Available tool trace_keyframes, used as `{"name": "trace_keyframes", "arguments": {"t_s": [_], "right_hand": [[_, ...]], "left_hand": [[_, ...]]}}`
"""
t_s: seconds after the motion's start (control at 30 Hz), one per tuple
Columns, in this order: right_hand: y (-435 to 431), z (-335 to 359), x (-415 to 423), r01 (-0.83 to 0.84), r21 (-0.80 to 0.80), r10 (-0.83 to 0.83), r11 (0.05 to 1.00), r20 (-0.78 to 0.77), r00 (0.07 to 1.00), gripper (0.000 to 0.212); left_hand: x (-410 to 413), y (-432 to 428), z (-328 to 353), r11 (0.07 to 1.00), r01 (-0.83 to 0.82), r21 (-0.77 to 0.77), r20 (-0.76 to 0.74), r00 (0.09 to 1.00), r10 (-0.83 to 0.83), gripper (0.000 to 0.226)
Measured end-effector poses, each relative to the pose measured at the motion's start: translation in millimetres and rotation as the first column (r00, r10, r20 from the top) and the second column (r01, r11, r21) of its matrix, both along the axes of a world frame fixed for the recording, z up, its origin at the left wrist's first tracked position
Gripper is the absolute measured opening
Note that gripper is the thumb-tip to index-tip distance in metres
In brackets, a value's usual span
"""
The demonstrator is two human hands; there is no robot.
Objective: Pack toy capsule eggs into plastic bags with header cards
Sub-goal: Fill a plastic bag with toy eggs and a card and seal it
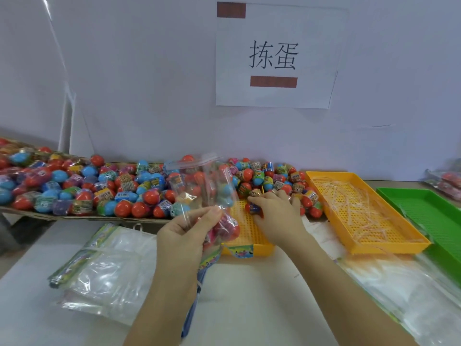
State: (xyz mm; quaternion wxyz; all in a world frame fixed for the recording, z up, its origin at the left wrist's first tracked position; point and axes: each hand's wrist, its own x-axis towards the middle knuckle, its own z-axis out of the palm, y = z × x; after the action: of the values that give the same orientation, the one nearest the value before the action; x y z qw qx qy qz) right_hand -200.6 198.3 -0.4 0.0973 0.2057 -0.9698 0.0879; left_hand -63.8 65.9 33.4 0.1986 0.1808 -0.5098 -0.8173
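My left hand (185,236) pinches a clear plastic bag (212,188) held upright, mouth at the top, with several capsule eggs inside and its printed header card (240,251) hanging below. My right hand (274,216) reaches over a small yellow tray (252,236) and curls its fingers round a red-and-blue capsule egg (253,208) at the edge of the egg pile (272,179). More eggs (74,186), red, blue and wrapped in coloured labels, fill a long cardboard sheet to the left.
A stack of empty bags with header cards (104,268) lies at the front left. A larger yellow tray (361,211) holds plastic strips, a green tray (429,213) sits beyond it. Flat bags (404,290) lie front right; packed bags (446,181) at far right. A wall sign (274,56) hangs behind.
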Motion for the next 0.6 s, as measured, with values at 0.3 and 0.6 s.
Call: {"name": "trace_keyframes", "arguments": {"t_s": [0.3, 0.6], "right_hand": [[8.2, 42.0, 27.2, -0.041, -0.944, 0.128, 0.328, 0.002, 0.992, 0.036], [13.6, 102.6, 67.8, -0.252, -0.915, 0.405, 0.314, -0.111, 0.908, 0.023]], "left_hand": [[0.7, 6.1, 0.7, 0.992, 0.058, -0.112, 0.005, 0.998, -0.057, 0.016], [0.9, 11.0, -4.6, 0.955, 0.164, -0.248, 0.026, 0.986, -0.163, 0.04]]}}
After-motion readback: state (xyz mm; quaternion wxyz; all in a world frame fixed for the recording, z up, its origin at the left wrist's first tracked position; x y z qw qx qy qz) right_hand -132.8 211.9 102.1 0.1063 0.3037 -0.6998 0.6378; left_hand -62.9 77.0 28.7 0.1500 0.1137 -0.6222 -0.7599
